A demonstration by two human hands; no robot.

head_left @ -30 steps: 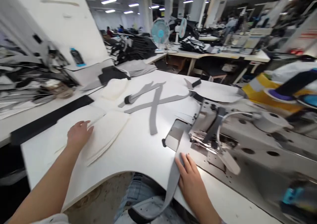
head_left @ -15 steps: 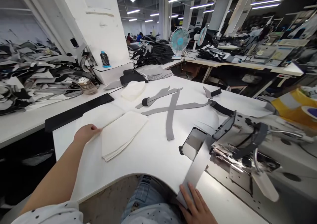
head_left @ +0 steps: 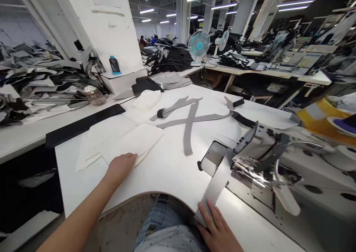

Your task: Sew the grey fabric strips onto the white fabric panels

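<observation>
While the right hand point(head_left: 221, 228) steadies a gray strip point(head_left: 217, 181) beside the sewing machine point(head_left: 306, 170), the left hand point(head_left: 122, 167) is at the white sheets point(head_left: 143, 137) on the left of the counter point(head_left: 164, 170). Step in hand looks like sorting or picking a sheet, with the strip kept lined up at the machine; that's a judgement. Next move probably calls for separating one layer by its edge without dragging the rest, and keeping the strip straight.

Left hand: fingers close together, tips at the near right edge of the sheets; thumb hidden, so can't tell if it pinches a layer or just rests. Right hand: laid flat, fingers a little spread, pressing on the near part of the strip, not gripped around it. Strip runs far from those fingers to the machine's left side; can't tell if its far end is under the foot. Loose gray strips point(head_left: 190, 129) lie crossed on the far middle of the counter, touched by neither hand.
</observation>
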